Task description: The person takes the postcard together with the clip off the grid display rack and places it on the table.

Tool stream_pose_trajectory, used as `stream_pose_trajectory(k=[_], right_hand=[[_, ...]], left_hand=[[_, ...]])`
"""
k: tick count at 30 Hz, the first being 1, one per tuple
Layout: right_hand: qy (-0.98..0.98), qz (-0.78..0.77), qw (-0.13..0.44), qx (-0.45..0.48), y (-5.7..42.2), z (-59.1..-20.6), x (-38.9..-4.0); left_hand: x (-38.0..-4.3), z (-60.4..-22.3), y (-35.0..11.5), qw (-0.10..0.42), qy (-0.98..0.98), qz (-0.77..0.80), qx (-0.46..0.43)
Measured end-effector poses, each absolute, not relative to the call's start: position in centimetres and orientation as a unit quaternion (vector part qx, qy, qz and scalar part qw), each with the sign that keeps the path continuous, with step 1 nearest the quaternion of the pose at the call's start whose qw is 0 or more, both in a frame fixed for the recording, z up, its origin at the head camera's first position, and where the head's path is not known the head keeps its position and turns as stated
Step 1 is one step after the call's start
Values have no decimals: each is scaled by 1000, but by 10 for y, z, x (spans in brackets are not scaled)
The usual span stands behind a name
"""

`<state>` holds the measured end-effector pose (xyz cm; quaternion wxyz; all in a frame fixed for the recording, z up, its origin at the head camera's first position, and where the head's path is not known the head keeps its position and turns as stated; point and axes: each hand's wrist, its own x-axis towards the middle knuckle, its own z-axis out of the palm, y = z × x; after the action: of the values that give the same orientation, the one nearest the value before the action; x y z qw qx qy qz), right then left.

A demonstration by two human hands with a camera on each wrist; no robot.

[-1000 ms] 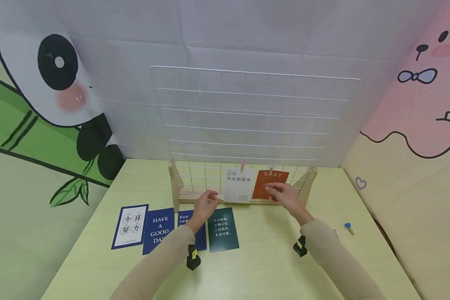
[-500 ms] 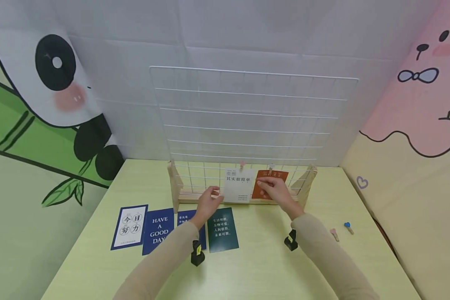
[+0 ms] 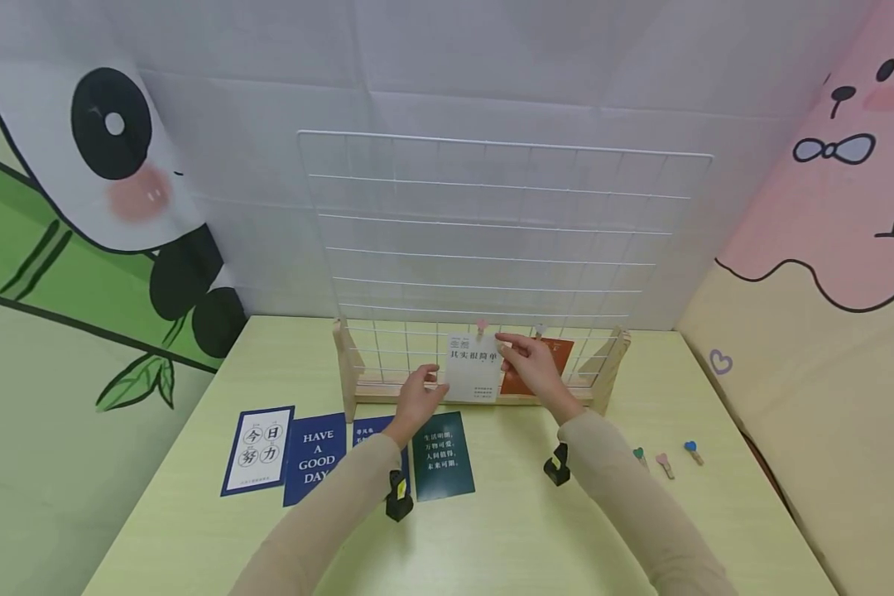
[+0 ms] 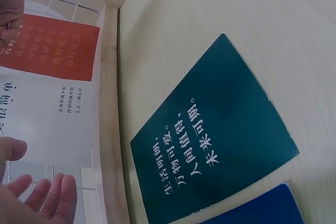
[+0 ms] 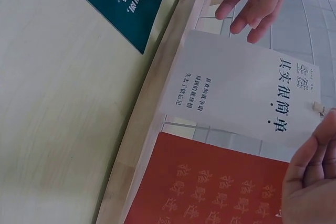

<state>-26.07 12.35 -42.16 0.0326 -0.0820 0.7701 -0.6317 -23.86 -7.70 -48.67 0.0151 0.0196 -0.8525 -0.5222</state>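
A white card [image 3: 473,377] with dark lettering hangs from a pink clip [image 3: 482,326] on the white wire grid [image 3: 492,223]. Beside its left edge my left hand [image 3: 417,404] stands with fingers spread and relaxed, holding nothing; the left wrist view shows the thumb near the card's face. My right hand [image 3: 532,368] is at the white card's upper right corner, fingers bent, fingertips near the clip; whether they touch the card cannot be made out. It partly covers an orange-red card [image 5: 210,192], which hangs to the right under a pale clip [image 3: 540,329].
The grid stands in a wooden base [image 3: 348,372]. In front lie a white card with blue border [image 3: 257,451], a blue card [image 3: 315,455], another blue card [image 3: 368,430] partly under my left arm, and a green card [image 3: 443,457]. Green [image 3: 640,455], pink [image 3: 665,465] and blue [image 3: 693,452] clips lie right.
My right hand has moved left and up, from the front of the orange-red card to the white card's corner. My left hand has shifted slightly right. Pink and green clips have come into view.
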Motion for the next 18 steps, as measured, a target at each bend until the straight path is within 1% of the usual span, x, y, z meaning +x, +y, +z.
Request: stream_pose_trajectory(k=[6,9,13,18], right_hand=[[768,-634,37,-78,113,-408,-258],[769,-635,32,-74,109,-414,-264],[770,-634,30,-69,102,-411,-265],[769,-633,53,-70,93,-406,-264]], left_hand=[[-240,-484,-76,6,-852,-523,12],[-240,-482,-76,3,-850,-527,13],[-240,-479,-75,-6,-846,-533,15],[-239,-477,-75,-19,-840,-542,20]])
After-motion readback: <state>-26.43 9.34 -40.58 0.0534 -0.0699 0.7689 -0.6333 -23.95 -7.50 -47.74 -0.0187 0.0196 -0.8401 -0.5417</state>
